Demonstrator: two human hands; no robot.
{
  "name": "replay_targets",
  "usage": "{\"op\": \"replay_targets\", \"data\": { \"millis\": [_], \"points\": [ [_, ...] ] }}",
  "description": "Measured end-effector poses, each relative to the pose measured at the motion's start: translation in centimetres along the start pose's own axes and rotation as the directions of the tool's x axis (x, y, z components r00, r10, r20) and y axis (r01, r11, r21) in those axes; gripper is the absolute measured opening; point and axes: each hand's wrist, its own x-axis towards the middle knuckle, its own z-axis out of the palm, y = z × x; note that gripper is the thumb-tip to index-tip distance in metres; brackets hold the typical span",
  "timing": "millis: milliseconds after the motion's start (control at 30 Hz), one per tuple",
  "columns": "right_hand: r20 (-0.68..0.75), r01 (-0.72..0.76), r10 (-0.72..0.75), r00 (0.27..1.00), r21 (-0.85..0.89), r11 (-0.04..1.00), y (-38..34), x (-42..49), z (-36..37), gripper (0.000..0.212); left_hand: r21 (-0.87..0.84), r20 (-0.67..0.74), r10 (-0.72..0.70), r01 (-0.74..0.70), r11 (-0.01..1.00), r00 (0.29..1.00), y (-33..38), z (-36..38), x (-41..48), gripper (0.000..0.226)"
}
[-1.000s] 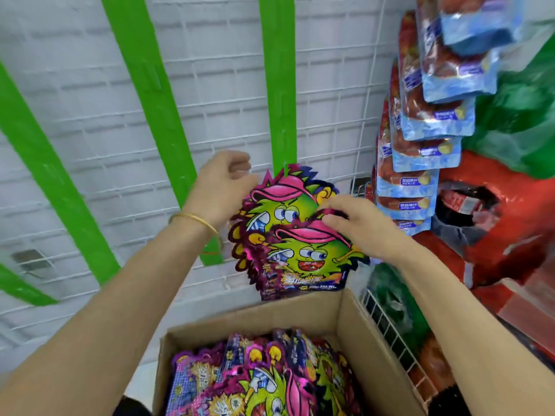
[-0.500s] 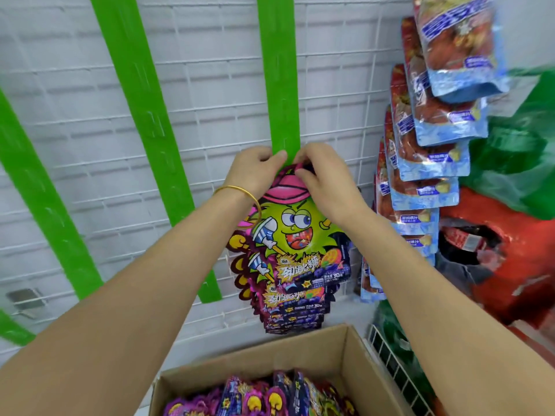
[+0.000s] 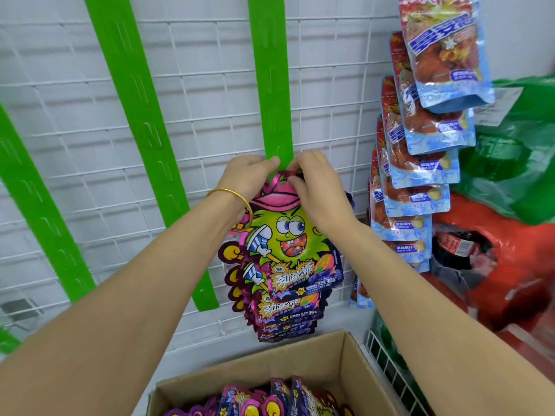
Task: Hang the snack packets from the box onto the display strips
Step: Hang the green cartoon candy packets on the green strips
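A purple snack packet (image 3: 288, 235) with a green cartoon face hangs against the middle green display strip (image 3: 270, 79), over several matching packets (image 3: 285, 313) lower on the same strip. My left hand (image 3: 246, 178) pinches the packet's top left beside the strip. My right hand (image 3: 315, 187) pinches its top right. Both hands meet at a strip hook, which the fingers hide. The open cardboard box (image 3: 348, 364) below holds several more such packets (image 3: 264, 400).
Two bare green strips (image 3: 141, 115) (image 3: 33, 190) slant across the white wire grid (image 3: 204, 94) on the left. Blue and red snack bags (image 3: 420, 139) hang at the right, beside red (image 3: 516, 265) and green (image 3: 516, 163) plastic sacks. A wire rack (image 3: 390, 370) sits next to the box.
Both hands raised the top packet from a tilted position in front of the stack to the strip. It now hangs upright with both hands at its top edge.
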Motion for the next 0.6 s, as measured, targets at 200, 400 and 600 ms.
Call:
{"op": "replay_targets", "data": {
  "millis": [200,400,600],
  "points": [
    [0.070,-0.020,0.018,0.997,0.027,0.999,0.7,-0.9,0.1,0.011,-0.016,0.009,0.027,-0.027,1.000,1.000,-0.7,-0.2,-0.6,0.017],
    [0.021,-0.104,0.103,0.994,0.058,0.993,1.2,-2.1,0.1,0.020,0.060,0.039,0.133,-0.135,0.989,0.990,-2.5,0.1,-3.1,0.038],
    [-0.145,-0.099,0.094,0.985,-0.024,0.995,1.7,-9.5,-0.5,0.029,0.404,-0.090,0.437,-0.369,0.837,0.895,-7.4,-1.8,-10.0,0.049]
  ]
}}
